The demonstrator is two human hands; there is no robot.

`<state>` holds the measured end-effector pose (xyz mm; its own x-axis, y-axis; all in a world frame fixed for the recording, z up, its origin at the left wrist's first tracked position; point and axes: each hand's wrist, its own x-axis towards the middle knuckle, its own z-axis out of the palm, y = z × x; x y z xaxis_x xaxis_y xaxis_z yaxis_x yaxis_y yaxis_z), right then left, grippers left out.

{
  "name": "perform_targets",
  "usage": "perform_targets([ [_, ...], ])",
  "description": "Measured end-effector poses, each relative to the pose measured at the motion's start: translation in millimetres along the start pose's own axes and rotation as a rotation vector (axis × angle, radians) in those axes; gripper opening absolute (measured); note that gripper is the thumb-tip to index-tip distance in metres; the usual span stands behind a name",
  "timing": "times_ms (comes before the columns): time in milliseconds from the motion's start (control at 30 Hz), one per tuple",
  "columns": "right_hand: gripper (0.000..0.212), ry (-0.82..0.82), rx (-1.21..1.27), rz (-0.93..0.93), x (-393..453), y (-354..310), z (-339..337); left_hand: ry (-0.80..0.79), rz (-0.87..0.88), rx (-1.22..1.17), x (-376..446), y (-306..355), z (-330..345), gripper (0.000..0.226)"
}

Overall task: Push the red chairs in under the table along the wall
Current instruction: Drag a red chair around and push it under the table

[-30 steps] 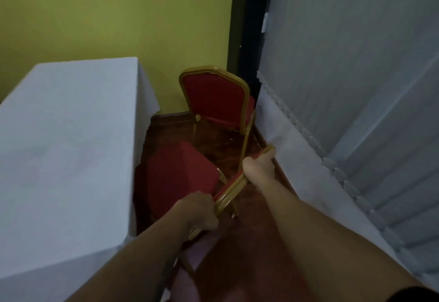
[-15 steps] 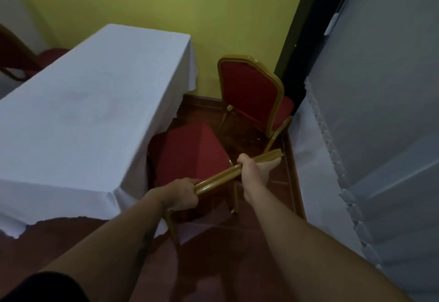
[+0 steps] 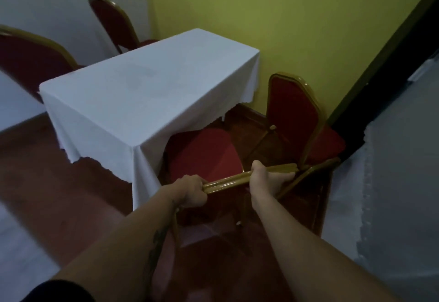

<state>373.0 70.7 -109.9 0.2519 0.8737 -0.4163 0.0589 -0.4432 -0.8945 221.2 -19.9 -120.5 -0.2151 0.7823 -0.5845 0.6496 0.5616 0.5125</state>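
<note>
We grip the near red chair's point(image 3: 204, 152) gold top rail point(image 3: 228, 181) with both hands, left hand point(image 3: 191, 191) and right hand point(image 3: 267, 178), pushing squarely so its seat slides under the cloth-covered desk point(image 3: 142, 92).

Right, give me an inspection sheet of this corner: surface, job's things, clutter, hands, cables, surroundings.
Surface: table under a white cloth, nothing on top.
Job's things: held red chair, seat partly under the table's near end; second red chair stands close behind it by the green wall, not under the table.
Clutter: nothing seen.
Hands: left hand and right hand both closed on the held chair's gold top rail.
Cables: nothing seen.
Surroundings: two more red chairs on the table's far side, dark red floor, white draped cloth at right.
</note>
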Motion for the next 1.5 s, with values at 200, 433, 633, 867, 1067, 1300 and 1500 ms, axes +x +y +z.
perform_targets([
  [200,0.113,-0.171,-0.103,-0.032,28,-6,-36,0.060,-0.080,-0.049,-16,36,45,0.067],
  [433,0.111,-0.240,-0.094,-0.019,48,-21,-45,0.092,-0.132,-0.029,-12,61,54,0.067],
  [633,0.119,-0.323,-0.153,-0.002,70,-44,-52,0.028,-0.094,-0.034,9,84,54,0.061],
  [867,0.106,-0.302,-0.219,-0.028,108,-57,-44,-0.023,-0.037,0.035,39,94,42,0.013],
  [1067,0.104,-0.330,-0.235,-0.025,120,-76,-33,-0.025,-0.007,0.037,56,103,30,0.045],
  [1300,0.108,-0.402,-0.224,-0.061,159,-91,0,0.021,-0.122,0.028,85,116,7,0.032],
  [1500,0.108,-0.464,-0.230,-0.093,192,-104,27,0.074,-0.222,-0.017,104,124,-10,0.050],
])
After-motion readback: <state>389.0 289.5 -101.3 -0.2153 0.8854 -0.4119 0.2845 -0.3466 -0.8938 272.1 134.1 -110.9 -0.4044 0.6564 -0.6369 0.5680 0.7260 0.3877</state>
